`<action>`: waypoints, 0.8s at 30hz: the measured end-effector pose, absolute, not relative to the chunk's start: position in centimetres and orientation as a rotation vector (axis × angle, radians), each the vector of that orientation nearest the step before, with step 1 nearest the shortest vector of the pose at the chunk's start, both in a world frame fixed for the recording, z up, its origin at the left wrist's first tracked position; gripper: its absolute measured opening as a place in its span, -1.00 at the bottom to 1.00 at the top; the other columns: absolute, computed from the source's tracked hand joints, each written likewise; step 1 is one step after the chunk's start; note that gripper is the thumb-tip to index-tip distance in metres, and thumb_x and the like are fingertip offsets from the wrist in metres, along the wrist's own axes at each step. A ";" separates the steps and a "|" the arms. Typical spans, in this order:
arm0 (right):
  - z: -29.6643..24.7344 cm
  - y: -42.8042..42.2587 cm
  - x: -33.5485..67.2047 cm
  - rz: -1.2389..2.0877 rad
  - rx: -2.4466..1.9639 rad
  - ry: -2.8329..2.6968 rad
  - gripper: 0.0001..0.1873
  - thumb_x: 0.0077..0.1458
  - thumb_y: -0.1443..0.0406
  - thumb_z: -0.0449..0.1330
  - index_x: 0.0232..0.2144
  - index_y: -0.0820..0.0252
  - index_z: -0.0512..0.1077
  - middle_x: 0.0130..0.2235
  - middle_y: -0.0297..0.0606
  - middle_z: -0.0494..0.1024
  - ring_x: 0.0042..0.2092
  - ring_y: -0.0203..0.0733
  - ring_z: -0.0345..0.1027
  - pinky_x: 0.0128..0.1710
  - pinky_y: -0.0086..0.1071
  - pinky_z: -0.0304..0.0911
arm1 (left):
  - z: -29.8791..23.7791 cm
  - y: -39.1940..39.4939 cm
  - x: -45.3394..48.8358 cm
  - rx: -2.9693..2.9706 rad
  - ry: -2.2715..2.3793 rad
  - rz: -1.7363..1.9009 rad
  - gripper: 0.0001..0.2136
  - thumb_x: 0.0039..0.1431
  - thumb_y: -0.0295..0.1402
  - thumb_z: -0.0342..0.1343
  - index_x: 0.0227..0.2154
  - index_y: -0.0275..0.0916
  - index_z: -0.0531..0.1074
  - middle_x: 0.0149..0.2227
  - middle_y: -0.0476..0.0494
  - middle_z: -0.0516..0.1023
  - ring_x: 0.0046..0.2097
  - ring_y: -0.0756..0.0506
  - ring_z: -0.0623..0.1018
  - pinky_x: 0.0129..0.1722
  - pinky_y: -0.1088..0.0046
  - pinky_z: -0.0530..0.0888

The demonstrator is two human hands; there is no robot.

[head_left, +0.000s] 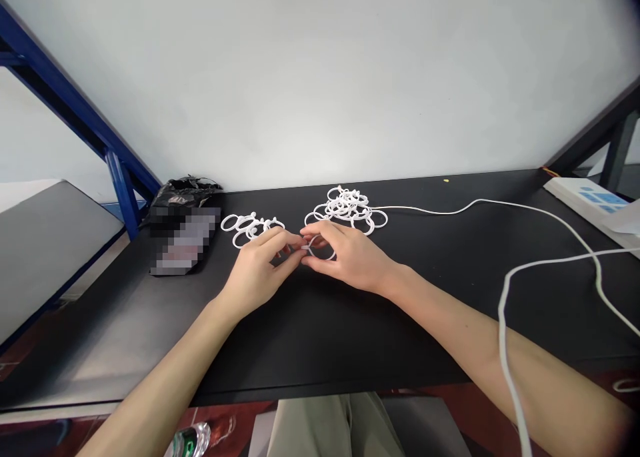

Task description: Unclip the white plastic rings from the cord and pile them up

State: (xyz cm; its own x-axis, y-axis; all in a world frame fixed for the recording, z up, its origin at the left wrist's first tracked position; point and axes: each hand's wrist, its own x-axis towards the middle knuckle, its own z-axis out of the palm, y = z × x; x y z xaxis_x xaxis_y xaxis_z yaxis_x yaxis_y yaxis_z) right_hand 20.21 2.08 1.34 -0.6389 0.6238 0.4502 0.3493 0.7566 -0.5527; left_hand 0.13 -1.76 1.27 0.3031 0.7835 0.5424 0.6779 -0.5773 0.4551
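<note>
A small loop of white cord is pinched between both hands above the black table. My left hand grips it with thumb and fingertips closed together. From the other side, my right hand holds the same loop, with its thumb and fingers curved around it. Just behind the left hand lies a small group of white cord loops with little knots or beads. A larger tangled pile of white loops rests beyond the right hand. Fingertips partly hide where the held loop comes together.
On the left, a crumpled black plastic bag lies by a blue metal frame. A white cable trails right from the pile; another cable hangs over my right forearm. A white box stands right. Behind is a pale wall.
</note>
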 end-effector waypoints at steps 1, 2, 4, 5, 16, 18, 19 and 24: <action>1.3 2.1 20.2 0.552 -0.723 -2.321 -0.64 0.17 0.28 0.25 0.01 0.16 0.33 -0.02 -0.18 0.53 -0.06 -0.16 0.50 -0.09 -0.26 0.45 | 1.2 -1.8 0.1 2.425 1.367 1.126 -0.94 0.27 -0.39 0.09 -0.27 -0.20 0.46 -0.32 -0.04 0.52 -0.35 0.02 0.49 -0.38 0.52 0.44; 1.3 2.1 20.3 0.543 -0.720 -2.331 -0.62 0.17 0.27 0.26 0.02 0.16 0.32 -0.01 -0.18 0.53 -0.05 -0.15 0.49 -0.08 -0.25 0.45 | 1.2 -1.8 0.1 2.435 1.369 1.125 -0.94 0.27 -0.40 0.09 -0.28 -0.20 0.46 -0.31 -0.04 0.53 -0.34 0.02 0.49 -0.38 0.53 0.43; 1.4 2.1 20.3 0.513 -0.723 -2.342 -0.59 0.16 0.24 0.27 0.04 0.17 0.32 0.02 -0.16 0.52 -0.03 -0.13 0.48 -0.07 -0.23 0.44 | 1.2 -1.8 0.1 2.467 1.384 1.147 -0.94 0.28 -0.40 0.09 -0.28 -0.20 0.45 -0.32 -0.03 0.53 -0.35 0.03 0.48 -0.39 0.54 0.42; 1.4 2.1 20.3 0.491 -0.729 -2.344 -0.57 0.16 0.23 0.28 0.04 0.18 0.32 0.02 -0.15 0.51 -0.03 -0.12 0.47 -0.07 -0.22 0.44 | 1.2 -1.8 0.1 2.487 1.394 1.174 -0.94 0.28 -0.41 0.09 -0.28 -0.20 0.46 -0.33 -0.03 0.53 -0.35 0.03 0.48 -0.40 0.54 0.41; 1.5 2.4 20.3 0.342 -0.786 -2.332 -0.50 0.18 0.11 0.25 0.11 0.14 0.33 0.09 -0.16 0.51 0.06 -0.06 0.43 0.00 -0.18 0.41 | 1.1 -1.7 -0.2 2.502 1.495 1.262 -0.95 0.27 -0.40 0.09 -0.28 -0.19 0.45 -0.36 -0.01 0.50 -0.34 0.02 0.48 -0.38 0.51 0.41; 1.5 2.9 20.5 0.269 -0.904 -2.299 -0.42 0.20 0.04 0.20 0.19 0.14 0.27 0.16 -0.11 0.44 0.15 0.03 0.35 0.06 -0.07 0.38 | 1.1 -1.5 -0.3 2.466 1.606 1.298 -0.96 0.25 -0.39 0.10 -0.32 -0.18 0.44 -0.36 -0.01 0.50 -0.34 0.00 0.47 -0.36 0.48 0.41; 1.4 3.2 20.6 0.227 -0.976 -2.283 -0.45 0.23 0.05 0.16 0.19 0.15 0.28 0.15 -0.08 0.44 0.16 0.06 0.33 0.07 -0.02 0.37 | 1.1 -1.3 -0.4 2.451 1.669 1.306 -0.95 0.24 -0.39 0.10 -0.32 -0.18 0.44 -0.36 -0.01 0.50 -0.33 -0.01 0.47 -0.33 0.46 0.41; 0.6 4.7 21.2 -0.006 -1.146 -2.360 -0.66 0.28 0.32 0.09 0.06 0.20 0.44 0.02 -0.05 0.46 0.07 0.08 0.31 0.07 0.02 0.31 | 0.4 0.0 -2.2 2.406 1.985 1.291 -0.89 0.26 -0.30 0.08 -0.33 -0.17 0.46 -0.32 -0.09 0.54 -0.25 -0.14 0.45 -0.21 0.29 0.40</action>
State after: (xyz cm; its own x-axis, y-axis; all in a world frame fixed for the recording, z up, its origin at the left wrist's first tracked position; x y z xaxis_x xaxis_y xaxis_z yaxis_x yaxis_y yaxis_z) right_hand 21.19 4.72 0.58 -0.5123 0.7331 0.4473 0.7354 0.6435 -0.2125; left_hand -2.16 0.03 0.35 0.0293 0.7383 0.6738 0.9153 -0.2908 0.2787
